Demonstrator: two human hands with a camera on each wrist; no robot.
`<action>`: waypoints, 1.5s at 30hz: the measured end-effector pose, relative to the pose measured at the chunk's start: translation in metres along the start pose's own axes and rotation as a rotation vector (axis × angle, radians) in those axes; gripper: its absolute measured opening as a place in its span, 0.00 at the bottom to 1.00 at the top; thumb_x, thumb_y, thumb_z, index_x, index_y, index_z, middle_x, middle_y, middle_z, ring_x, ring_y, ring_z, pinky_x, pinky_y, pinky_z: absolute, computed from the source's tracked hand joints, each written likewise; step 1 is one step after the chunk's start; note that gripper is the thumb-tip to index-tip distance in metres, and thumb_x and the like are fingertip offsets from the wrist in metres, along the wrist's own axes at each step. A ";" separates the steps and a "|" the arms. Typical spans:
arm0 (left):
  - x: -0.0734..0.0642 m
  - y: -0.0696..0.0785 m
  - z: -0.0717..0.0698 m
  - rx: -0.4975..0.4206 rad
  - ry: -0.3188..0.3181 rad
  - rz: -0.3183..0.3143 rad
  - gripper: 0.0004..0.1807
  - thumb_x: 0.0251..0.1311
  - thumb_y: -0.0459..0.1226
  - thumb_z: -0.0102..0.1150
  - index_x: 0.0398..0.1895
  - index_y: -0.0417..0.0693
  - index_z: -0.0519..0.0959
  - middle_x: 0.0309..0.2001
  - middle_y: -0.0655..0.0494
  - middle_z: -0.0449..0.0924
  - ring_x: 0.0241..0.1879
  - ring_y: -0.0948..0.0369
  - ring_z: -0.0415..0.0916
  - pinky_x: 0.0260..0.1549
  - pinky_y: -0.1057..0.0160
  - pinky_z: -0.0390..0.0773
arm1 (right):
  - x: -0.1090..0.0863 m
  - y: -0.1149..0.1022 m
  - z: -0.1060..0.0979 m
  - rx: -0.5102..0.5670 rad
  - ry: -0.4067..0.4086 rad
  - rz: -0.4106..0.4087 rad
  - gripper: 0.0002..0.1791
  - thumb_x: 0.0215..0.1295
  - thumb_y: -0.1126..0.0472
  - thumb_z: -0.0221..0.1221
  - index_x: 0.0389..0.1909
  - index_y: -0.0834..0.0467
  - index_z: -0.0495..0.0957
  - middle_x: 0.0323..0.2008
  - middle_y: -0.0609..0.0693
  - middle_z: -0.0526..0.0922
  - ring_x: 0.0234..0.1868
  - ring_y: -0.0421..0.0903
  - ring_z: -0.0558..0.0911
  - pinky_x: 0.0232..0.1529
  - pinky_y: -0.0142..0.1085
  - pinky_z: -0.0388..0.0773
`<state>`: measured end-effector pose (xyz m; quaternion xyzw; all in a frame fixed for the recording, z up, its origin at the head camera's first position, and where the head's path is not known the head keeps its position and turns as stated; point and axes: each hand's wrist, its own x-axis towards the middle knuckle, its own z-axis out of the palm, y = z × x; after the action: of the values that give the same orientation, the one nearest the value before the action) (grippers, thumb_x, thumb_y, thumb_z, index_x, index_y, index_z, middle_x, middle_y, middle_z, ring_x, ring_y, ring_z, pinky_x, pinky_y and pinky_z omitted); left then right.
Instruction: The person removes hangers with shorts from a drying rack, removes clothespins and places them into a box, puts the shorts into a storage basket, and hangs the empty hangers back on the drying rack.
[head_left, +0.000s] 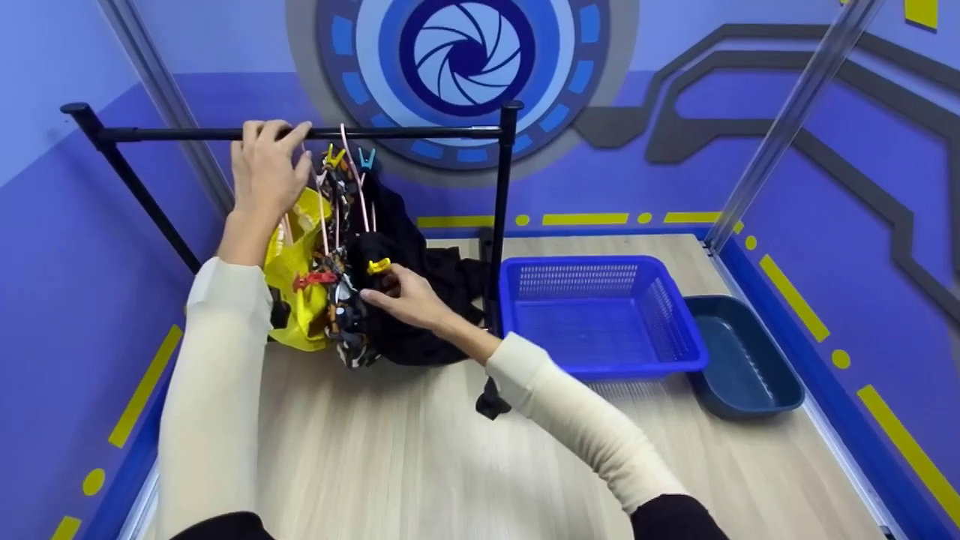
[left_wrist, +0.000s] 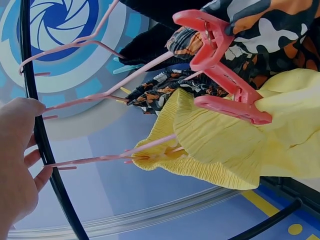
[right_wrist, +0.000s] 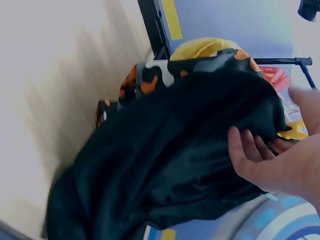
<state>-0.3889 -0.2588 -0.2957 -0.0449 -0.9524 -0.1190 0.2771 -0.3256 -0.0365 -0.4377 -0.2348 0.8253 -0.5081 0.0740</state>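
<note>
At the black rail [head_left: 420, 133], my left hand [head_left: 266, 169] touches the bar with spread fingers beside the hooks of pink hangers [left_wrist: 95, 97]. Below it hang a yellow garment [left_wrist: 220, 135] with a gathered waist and a black, orange and white patterned garment [left_wrist: 270, 30]. A red clothes peg [left_wrist: 220, 65] is at their near edge. My right hand [head_left: 412, 296] is at the black garment [right_wrist: 175, 145], fingers loosely bent and thumb apart. Near its fingertips is a yellow clothes peg [head_left: 379, 265]. Another yellow peg [head_left: 335, 155] and a blue peg [head_left: 366, 158] are on the far side.
A blue perforated basket [head_left: 600, 367] stands right of the rack's upright [head_left: 504, 195]. Farther right sits a dark teal basin [head_left: 787, 390], partly behind the basket. The black rack foot [head_left: 491, 401] sits on the wooden tabletop [head_left: 390, 465]. Patterned walls surround the table.
</note>
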 end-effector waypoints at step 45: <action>-0.021 0.033 0.035 0.058 -0.254 0.020 0.36 0.60 0.31 0.56 0.72 0.29 0.61 0.66 0.27 0.68 0.65 0.32 0.63 0.62 0.36 0.67 | -0.059 0.008 -0.206 0.061 -0.096 -0.100 0.15 0.69 0.75 0.54 0.53 0.77 0.78 0.43 0.56 0.87 0.43 0.34 0.81 0.52 0.27 0.77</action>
<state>-0.3843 -0.2187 -0.3290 -0.0611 -0.9823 -0.0819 0.1567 -0.3509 0.1598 -0.3543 -0.2974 0.7923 -0.5242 0.0949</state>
